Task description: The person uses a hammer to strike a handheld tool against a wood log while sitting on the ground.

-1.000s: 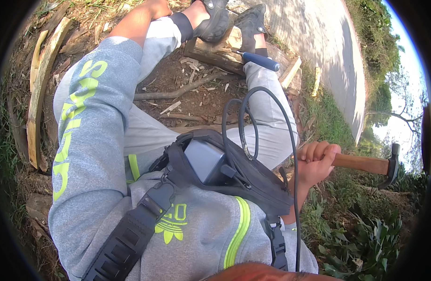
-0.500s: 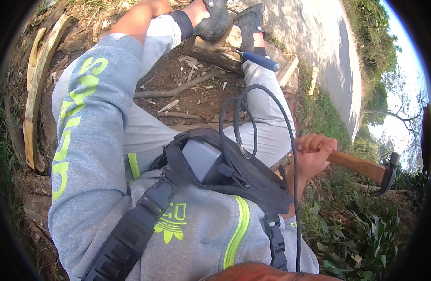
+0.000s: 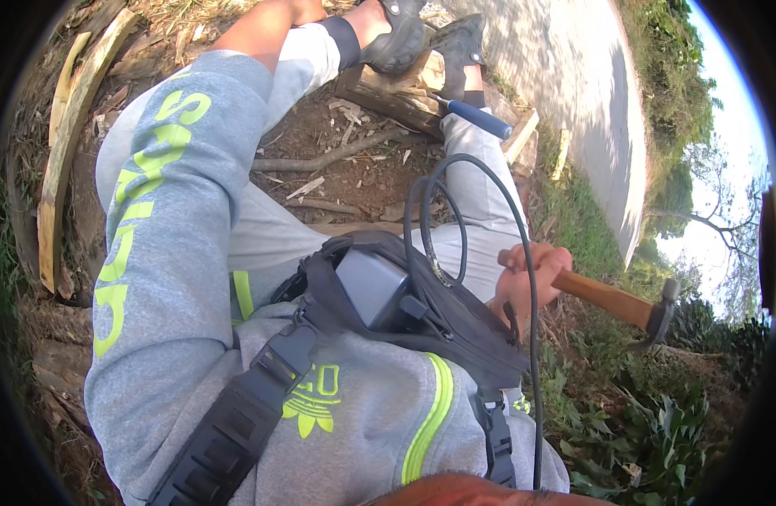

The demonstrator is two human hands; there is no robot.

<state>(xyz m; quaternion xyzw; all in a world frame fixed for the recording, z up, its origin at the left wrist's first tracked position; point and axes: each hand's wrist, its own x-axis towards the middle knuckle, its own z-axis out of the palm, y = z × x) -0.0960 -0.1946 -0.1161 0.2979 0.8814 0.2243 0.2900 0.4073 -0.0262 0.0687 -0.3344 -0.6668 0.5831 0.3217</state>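
My right hand [image 3: 529, 282] is closed around the wooden handle of a hammer [image 3: 611, 299], held out to my right at hip height, with the metal head [image 3: 660, 314] pointing away over the weeds. My left arm in a grey sleeve with yellow-green lettering stretches forward, and the bare forearm [image 3: 265, 29] runs to the top edge beside my left shoe [image 3: 396, 42]. The left hand is cut off there. A black pouch [image 3: 405, 304] with a looping black cable [image 3: 443, 211] hangs on my chest.
Both feet rest on a short log [image 3: 392, 94], with a blue-handled tool [image 3: 480, 118] lying by the right shoe. Sticks and wood chips litter the dirt between my legs. Curved planks [image 3: 63, 169] lie at the left. A concrete path [image 3: 573, 101] and leafy plants [image 3: 657, 422] are at the right.
My right hand has drawn in slightly toward my body, and the hammer head has dipped lower. The left arm and legs stay as they were.
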